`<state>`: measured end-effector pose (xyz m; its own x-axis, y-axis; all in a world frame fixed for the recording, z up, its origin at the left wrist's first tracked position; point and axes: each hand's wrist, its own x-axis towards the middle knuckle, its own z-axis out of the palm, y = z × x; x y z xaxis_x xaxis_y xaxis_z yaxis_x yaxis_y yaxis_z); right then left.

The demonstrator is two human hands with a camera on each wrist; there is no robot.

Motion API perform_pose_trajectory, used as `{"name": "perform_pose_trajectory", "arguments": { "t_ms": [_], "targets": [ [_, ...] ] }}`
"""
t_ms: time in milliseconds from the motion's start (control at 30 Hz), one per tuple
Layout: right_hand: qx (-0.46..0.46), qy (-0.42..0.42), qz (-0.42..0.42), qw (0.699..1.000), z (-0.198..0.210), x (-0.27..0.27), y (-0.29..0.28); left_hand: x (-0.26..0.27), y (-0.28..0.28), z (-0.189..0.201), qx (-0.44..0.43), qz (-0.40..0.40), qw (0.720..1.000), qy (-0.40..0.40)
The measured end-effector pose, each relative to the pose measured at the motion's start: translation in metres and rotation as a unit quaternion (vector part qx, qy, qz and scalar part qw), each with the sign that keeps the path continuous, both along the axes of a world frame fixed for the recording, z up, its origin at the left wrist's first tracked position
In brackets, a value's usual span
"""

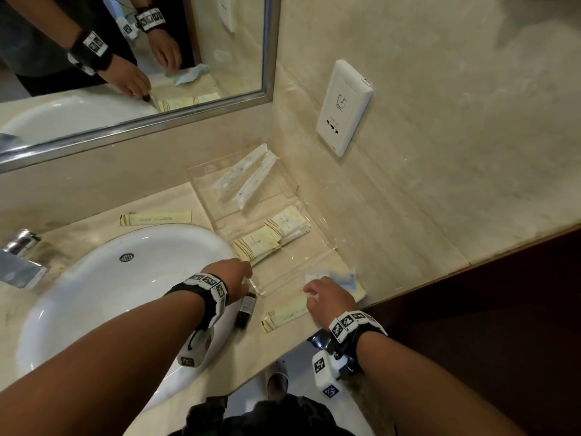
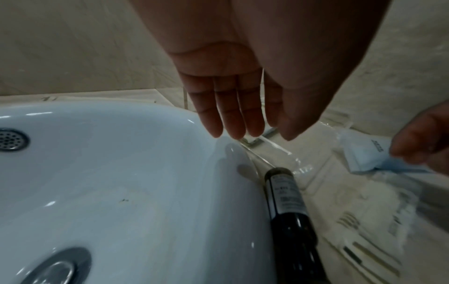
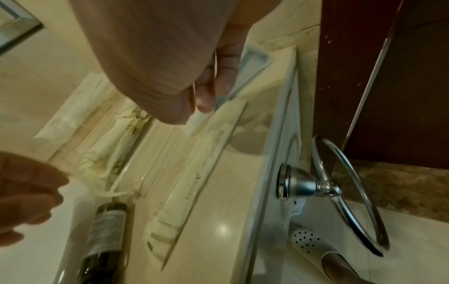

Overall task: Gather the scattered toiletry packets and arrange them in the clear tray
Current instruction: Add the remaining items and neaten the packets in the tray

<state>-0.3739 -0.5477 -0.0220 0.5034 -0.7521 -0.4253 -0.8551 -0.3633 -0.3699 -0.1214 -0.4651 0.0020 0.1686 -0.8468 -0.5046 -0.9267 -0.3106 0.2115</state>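
Lying by the clear tray (image 1: 327, 247), a dark bottle (image 1: 246, 309) bears an unreadable label

This is a bathroom, likely a hotel's. A white basin (image 1: 132, 278) with a chrome tap (image 1: 22, 259) is set in a beige marble counter (image 1: 393, 221) below a framed mirror (image 1: 125, 58). A shaver socket (image 1: 344, 107) sits on the marble wall, a chrome towel ring (image 3: 345, 194) hangs below the counter, and branded toiletry packets (image 1: 270, 237) lie in a clear tray (image 1: 317, 243).
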Motion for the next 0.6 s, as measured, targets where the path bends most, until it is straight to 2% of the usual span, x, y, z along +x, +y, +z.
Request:
{"name": "perform_pose_trajectory", "arguments": {
  "t_ms": [100,167,333,600],
  "targets": [
    [-0.055,0.018,-0.057,0.997,0.005,-0.011,-0.014,-0.005,-0.002,0.002,0.041,-0.031,0.998,-0.026],
    [-0.060,0.038,-0.079,0.994,0.006,-0.017,-0.025,-0.009,-0.003,0.004,0.077,-0.042,0.995,-0.047],
    [-0.019,0.077,-0.080,0.994,-0.001,-0.022,-0.045,-0.017,-0.001,-0.003,0.137,-0.058,0.987,-0.063],
    [-0.012,0.114,-0.032,0.993,-0.009,-0.016,-0.053,-0.031,0.000,-0.015,0.139,-0.063,0.985,-0.074]
  ]
}}
